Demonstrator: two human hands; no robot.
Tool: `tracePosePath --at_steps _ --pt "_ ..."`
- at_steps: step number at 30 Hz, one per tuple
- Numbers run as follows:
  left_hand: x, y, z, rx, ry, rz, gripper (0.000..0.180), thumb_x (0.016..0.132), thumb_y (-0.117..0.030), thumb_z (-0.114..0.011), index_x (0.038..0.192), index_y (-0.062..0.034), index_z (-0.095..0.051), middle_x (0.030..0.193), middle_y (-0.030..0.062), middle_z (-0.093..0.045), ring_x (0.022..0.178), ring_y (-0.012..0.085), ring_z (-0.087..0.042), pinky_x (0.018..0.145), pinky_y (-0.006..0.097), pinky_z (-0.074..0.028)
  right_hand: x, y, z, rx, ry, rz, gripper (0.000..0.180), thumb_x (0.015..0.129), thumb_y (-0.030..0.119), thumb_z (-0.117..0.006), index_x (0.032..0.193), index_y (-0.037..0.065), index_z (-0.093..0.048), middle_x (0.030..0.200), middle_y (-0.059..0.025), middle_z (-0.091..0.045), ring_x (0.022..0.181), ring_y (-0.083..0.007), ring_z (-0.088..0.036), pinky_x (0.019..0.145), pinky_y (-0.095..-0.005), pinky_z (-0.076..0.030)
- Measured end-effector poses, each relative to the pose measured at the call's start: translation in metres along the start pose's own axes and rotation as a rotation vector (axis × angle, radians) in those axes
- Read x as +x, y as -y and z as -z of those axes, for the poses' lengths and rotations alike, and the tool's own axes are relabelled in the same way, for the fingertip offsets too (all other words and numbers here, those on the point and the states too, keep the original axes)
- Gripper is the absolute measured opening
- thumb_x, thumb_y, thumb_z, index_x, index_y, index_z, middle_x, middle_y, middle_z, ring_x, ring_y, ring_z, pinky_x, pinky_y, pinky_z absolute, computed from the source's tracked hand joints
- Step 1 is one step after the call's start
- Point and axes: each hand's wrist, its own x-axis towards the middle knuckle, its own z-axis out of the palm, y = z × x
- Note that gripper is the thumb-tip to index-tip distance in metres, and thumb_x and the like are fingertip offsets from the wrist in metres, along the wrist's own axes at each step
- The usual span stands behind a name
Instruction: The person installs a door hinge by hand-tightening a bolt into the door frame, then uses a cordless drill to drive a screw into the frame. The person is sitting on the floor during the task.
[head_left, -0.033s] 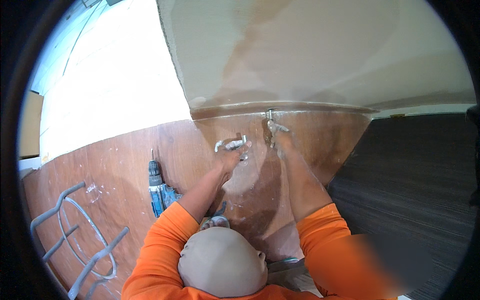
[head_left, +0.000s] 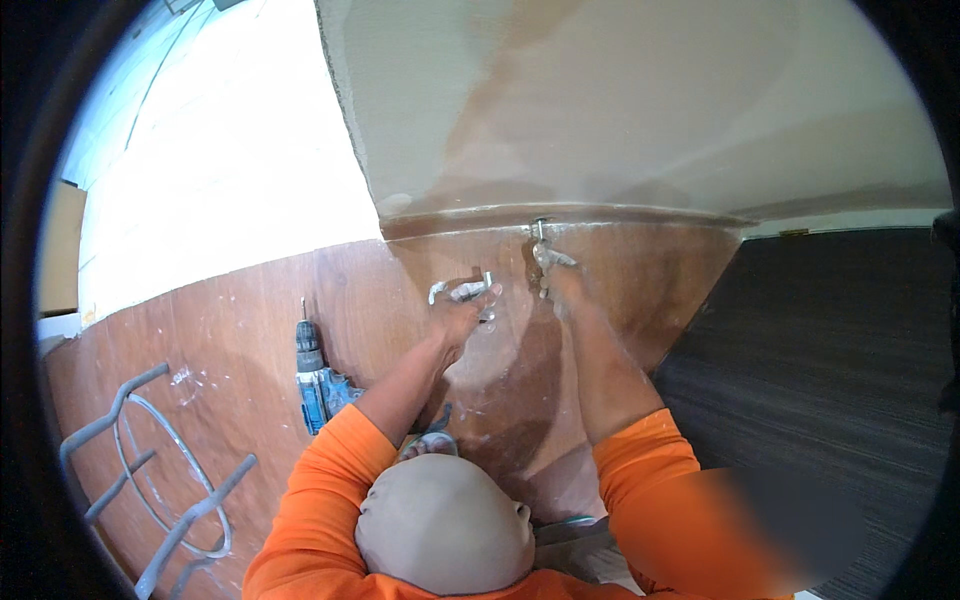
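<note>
Metal rod [head_left: 541, 229] at the foot of the wall [head_left: 650, 110]; we are barely shifting from before.
Its long axis is pointing away from us, wallward; our right hand [head_left: 563, 277] is closing around its near end, our left hand [head_left: 465, 314] half-curling, hold unclear.

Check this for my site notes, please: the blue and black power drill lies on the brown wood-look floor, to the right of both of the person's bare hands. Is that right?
Not quite: the head view shows the blue and black power drill on the brown wood-look floor, but to the left of both the bare left hand and bare right hand.
</note>
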Motion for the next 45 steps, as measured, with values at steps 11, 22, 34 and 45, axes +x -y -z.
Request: tracePosePath --at_steps 11,22,34,45 --pt "-0.014 -0.009 -0.005 0.019 0.006 0.043 0.043 0.086 -0.027 -0.080 0.118 -0.0024 -0.065 0.109 0.0085 -0.068 0.093 0.0183 -0.062 0.081 0.034 -0.051 0.009 0.003 -0.001 -0.263 -0.077 0.066 0.034 0.096 0.038 -0.063 0.103 0.006 -0.072 0.085 -0.0077 -0.069 0.071 -0.0200 -0.063 0.060 -0.0358 -0.051" --pt "-0.014 -0.012 -0.012 0.014 0.070 0.056 0.032 0.086 -0.018 -0.079 0.112 -0.0045 -0.066 0.098 0.0053 -0.069 0.081 0.0159 -0.065 0.067 0.031 -0.056 0.053 0.017 -0.003 -0.813 -0.158 0.168 0.058 0.098 0.048 -0.045 0.123 0.000 -0.063 0.126 -0.0269 -0.062 0.124 -0.0389 -0.056 0.106 -0.0433 -0.041" --pt "0.055 0.004 -0.065 0.481 0.096 -0.159 0.020 0.087 -0.014 -0.077 0.102 -0.0023 -0.072 0.087 0.0057 -0.071 0.074 0.0158 -0.065 0.063 0.030 -0.053 -0.010 -0.049 0.052 0.094 -0.139 0.057 0.026 0.094 0.007 -0.044 0.102 0.004 -0.068 0.082 -0.0077 -0.065 0.066 -0.0168 -0.062 0.053 -0.0344 -0.048" --pt "0.081 -0.006 -0.082 0.264 0.133 -0.083 0.022 0.088 -0.019 -0.076 0.103 -0.0034 -0.071 0.090 0.0055 -0.071 0.073 0.0141 -0.065 0.061 0.031 -0.053 -0.071 -0.078 0.043 0.540 -0.041 -0.024 0.022 0.097 -0.001 -0.050 0.118 -0.003 -0.055 0.099 -0.0138 -0.068 0.090 -0.0265 -0.071 0.070 -0.0347 -0.060"
